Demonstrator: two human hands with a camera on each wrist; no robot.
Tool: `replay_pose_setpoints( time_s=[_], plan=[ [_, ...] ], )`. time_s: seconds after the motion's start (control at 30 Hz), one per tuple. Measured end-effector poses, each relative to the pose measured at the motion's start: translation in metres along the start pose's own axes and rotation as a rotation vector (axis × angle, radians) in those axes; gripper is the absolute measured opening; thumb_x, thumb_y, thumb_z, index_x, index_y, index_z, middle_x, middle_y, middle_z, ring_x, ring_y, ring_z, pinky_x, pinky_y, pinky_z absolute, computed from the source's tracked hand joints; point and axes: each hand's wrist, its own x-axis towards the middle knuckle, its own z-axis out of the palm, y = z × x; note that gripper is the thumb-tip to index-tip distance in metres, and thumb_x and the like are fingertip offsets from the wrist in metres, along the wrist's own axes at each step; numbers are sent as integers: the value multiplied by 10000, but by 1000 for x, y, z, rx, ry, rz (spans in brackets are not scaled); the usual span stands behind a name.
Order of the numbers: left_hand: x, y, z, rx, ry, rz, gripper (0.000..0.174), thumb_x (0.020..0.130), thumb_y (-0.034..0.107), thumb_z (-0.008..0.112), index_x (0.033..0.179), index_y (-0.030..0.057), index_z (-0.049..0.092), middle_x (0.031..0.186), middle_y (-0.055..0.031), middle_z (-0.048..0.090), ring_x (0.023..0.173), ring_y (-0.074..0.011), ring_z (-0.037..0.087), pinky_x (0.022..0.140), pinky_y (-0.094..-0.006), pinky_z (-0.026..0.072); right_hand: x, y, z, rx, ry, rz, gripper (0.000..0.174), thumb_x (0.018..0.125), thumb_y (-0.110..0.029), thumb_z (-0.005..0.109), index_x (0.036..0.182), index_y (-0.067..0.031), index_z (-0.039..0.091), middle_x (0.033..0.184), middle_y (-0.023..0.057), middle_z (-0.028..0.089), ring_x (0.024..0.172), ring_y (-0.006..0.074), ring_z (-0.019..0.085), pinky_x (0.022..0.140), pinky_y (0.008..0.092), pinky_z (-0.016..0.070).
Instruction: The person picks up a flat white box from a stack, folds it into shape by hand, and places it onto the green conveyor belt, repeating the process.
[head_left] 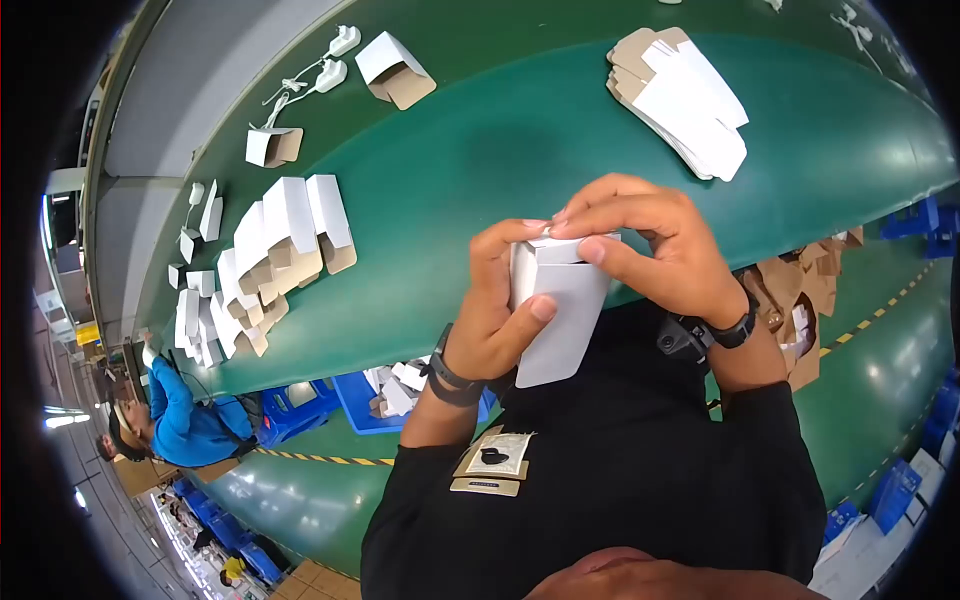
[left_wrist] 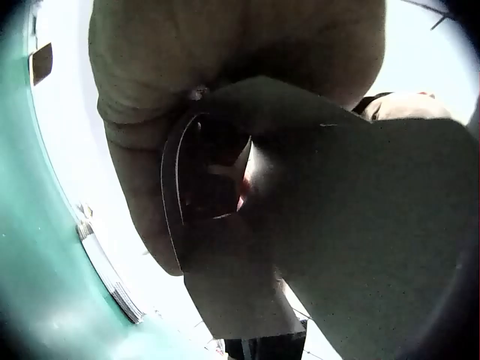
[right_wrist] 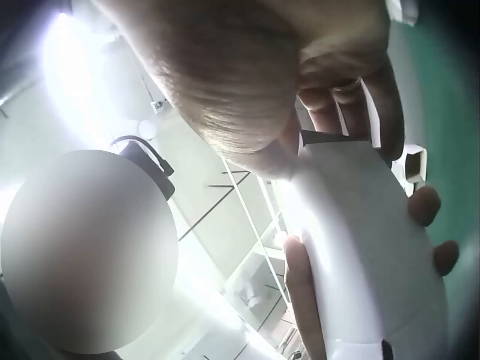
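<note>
A white carton [head_left: 565, 325] is held up in front of the body in the head view, over the near edge of the green table. The left hand [head_left: 497, 310] grips its side, thumb on the face towards the body. At the carton's top end, the right hand [head_left: 655, 245] pinches the edge with thumb and fingers. In the left wrist view the left hand [left_wrist: 150, 135] wraps round the carton [left_wrist: 375, 195], whose near end stands open. The right wrist view has the right hand [right_wrist: 247, 90] at one end of the carton [right_wrist: 367, 225].
Flat white cartons [head_left: 690, 105] lie stacked on the green table [head_left: 480, 150] at the far right. Several folded cartons [head_left: 290, 220] stand at the left, with white adapters [head_left: 330, 75] beyond. A blue bin [head_left: 365, 400] sits below the table edge; a person in blue [head_left: 190, 420] is at the left.
</note>
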Motion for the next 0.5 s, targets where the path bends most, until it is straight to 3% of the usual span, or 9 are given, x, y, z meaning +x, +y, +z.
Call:
replay_pose_setpoints(
  time_s=[0.13, 0.23, 0.4, 0.5],
  plan=[
    [4, -4, 6, 22, 30, 29, 561, 994, 201, 553, 1444, 57, 252, 1367, -206, 431, 1182, -259, 507, 1000, -398, 417, 0, -8, -5, -99, -39, 45, 212, 879, -90, 698, 1077, -32, 745, 1101, 142, 699, 1013, 253, 669, 856, 345, 527],
    [7, 0, 10, -143, 70, 37, 531, 1009, 209, 527, 1446, 77, 256, 1372, -212, 445, 1176, -260, 518, 976, -397, 440, -2, -5, 0, -119, -21, -68, 210, 887, -94, 696, 1083, -35, 743, 1146, 169, 693, 1076, 280, 665, 893, 379, 534],
    [8, -4, 12, -11, 111, 13, 527, 1015, 243, 521, 1446, 89, 259, 1376, -212, 452, 1178, -250, 523, 967, -394, 453, -5, -1, -5, -124, -99, -8, 254, 899, -107, 700, 1136, -18, 718, 1244, 170, 666, 1158, 282, 640, 956, 395, 519],
    [9, 1, 9, -319, 170, -45, 550, 1005, 279, 555, 1435, 84, 271, 1392, -210, 443, 1192, -236, 520, 977, -390, 450, -3, 11, -1, 85, 4, 72, 360, 910, -130, 701, 1247, -12, 656, 1318, 156, 629, 1189, 258, 622, 989, 382, 500]
  ],
)
